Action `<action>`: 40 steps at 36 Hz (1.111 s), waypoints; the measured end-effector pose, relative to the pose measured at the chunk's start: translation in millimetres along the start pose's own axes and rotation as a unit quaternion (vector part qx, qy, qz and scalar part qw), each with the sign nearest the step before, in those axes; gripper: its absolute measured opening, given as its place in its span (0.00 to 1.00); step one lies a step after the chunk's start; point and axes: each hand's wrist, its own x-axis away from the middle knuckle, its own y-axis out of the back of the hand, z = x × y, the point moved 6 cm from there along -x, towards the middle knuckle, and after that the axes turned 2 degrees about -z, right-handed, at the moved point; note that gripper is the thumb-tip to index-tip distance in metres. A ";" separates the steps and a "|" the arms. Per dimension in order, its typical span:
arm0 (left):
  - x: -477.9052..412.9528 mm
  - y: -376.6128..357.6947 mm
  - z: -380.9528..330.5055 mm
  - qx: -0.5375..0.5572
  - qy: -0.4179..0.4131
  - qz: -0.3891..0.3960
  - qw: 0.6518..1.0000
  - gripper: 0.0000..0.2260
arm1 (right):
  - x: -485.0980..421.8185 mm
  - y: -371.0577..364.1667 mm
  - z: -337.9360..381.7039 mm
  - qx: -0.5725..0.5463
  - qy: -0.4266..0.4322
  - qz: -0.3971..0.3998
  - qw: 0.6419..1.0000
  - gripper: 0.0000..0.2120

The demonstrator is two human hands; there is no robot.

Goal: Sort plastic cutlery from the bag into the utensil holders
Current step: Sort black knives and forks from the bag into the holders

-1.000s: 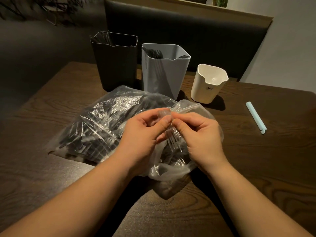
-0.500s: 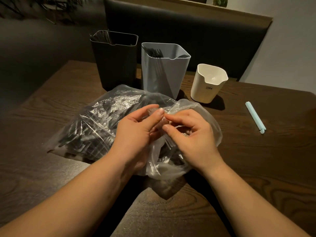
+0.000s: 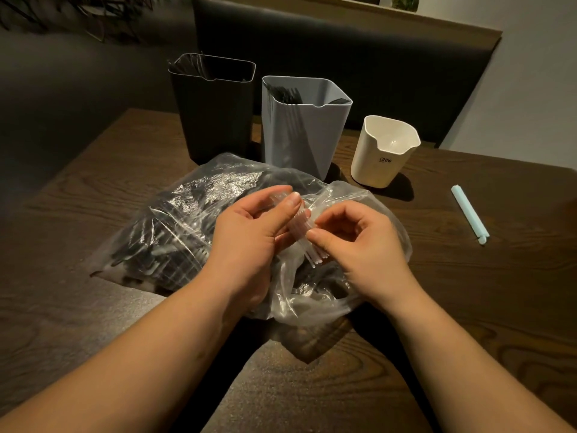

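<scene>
- Clear plastic forks (image 3: 300,230), a small stacked bundle, are held between both hands just above the mouth of the bag (image 3: 193,220), with the tines pointing down toward the wearer.
- Left hand (image 3: 256,229): thumb lies over the handle end and the fingers curl beneath. It grips the bundle, probably to keep the stack square.
- Right hand (image 3: 362,245): thumb and forefinger pinch the bundle near the neck, and the other fingers are loosely curled. It could be squaring the stack or peeling one fork off; can't tell which.
- Bag lies flat on the wooden table (image 3: 468,307) with its mouth toward the wearer, handy for pulling pieces out close to the body. Lots of dark cutlery is left inside, so the sort is judged far from done.
- Black holder (image 3: 212,120), grey holder (image 3: 304,135) and white holder (image 3: 382,164) stand in a row just behind the bag, within easy reach.
- Grey holder shows dark fork heads at its rim. Black holder has thin pieces leaning in its left corner, type unclear.
- White holder has something pale at the bottom; can't make it out.
- Pale blue clip (image 3: 470,214) lies well right of the holders, likely the bag's seal set aside.
- Hidden or unclear: the fork count is blurred, the left fingertips are under the bundle, and the bag contents are a dark tangle behind glare. Both forearms are cut off at the frame edge.
</scene>
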 end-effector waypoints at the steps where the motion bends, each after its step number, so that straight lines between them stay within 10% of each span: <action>1: -0.5 0.5 -0.4 0.003 0.000 -0.003 1.000 0.11 | 0.5 -1.2 -0.5 -0.010 -0.008 0.004 1.000 0.11; 7: -2.3 1.9 -3.5 0.015 -0.023 -0.011 1.000 0.14 | 6.9 -11.4 -4.1 -0.121 -0.098 0.064 0.986 0.11; 20: -3.3 6.0 -12.1 -0.062 -0.095 -0.020 0.993 0.12 | 6.1 -5.8 7.2 0.152 0.067 0.003 0.986 0.06; 25: 0.3 2.6 -22.2 -0.341 -0.257 -0.006 0.904 0.20 | 5.0 11.7 26.8 0.121 0.045 -0.089 0.988 0.08; 32: 15.6 -11.3 -14.3 -0.468 -0.337 0.006 0.817 0.34 | 3.9 -6.9 58.1 0.262 0.019 -0.035 0.964 0.09; 40: 14.2 -21.7 -7.9 -0.505 -0.326 -0.024 0.799 0.26 | -4.8 -8.4 54.7 0.340 -0.003 -0.033 0.940 0.06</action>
